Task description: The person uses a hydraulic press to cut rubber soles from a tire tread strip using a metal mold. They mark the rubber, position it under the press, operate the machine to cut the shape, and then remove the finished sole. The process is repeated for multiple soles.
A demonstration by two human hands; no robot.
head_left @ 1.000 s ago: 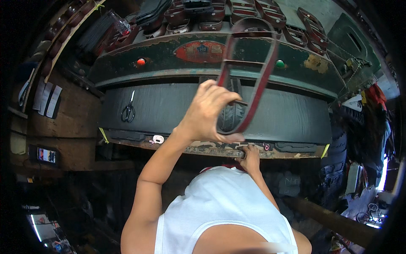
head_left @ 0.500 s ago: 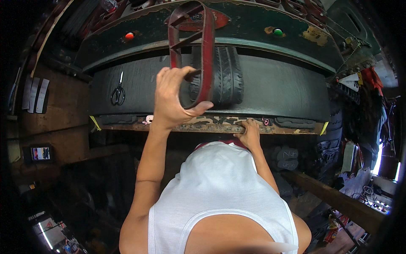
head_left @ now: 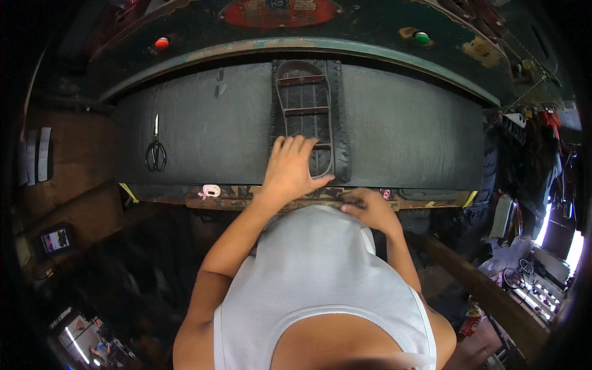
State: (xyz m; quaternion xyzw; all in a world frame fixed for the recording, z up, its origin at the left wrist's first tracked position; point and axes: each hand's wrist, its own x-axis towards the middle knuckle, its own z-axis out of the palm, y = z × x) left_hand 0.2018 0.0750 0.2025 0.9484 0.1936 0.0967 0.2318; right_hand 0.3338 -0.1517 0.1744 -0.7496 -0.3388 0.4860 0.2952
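A sole-shaped cutting die (head_left: 331, 117) with crossbars lies flat on a black strip of tyre tread (head_left: 341, 142), its rounded ends far and near. My left hand (head_left: 290, 172) is closed around the die's near end, fingers over its left side and thumb at its near right. The tread strip lies lengthwise on the dark work surface (head_left: 401, 123) and shows through the die's openings. At the front edge of the bench, my right hand (head_left: 373, 211) is by the wooden rail (head_left: 308, 201), holding nothing visible, thumb and fingers loosely bent and a little apart.
Black-handled scissors (head_left: 156, 151) lie left on the surface, and small dark scraps (head_left: 220, 86) lie farther back. Beyond stands a green machine beam (head_left: 308, 44) with a red button (head_left: 162, 43) and a green button (head_left: 422, 38). A pink-and-white gadget (head_left: 211, 190) sits on the front rail.
My left hand has lowered the die from upright in the air to flat on the tread strip. My right hand has shifted slightly nearer me. The view has tilted a little.
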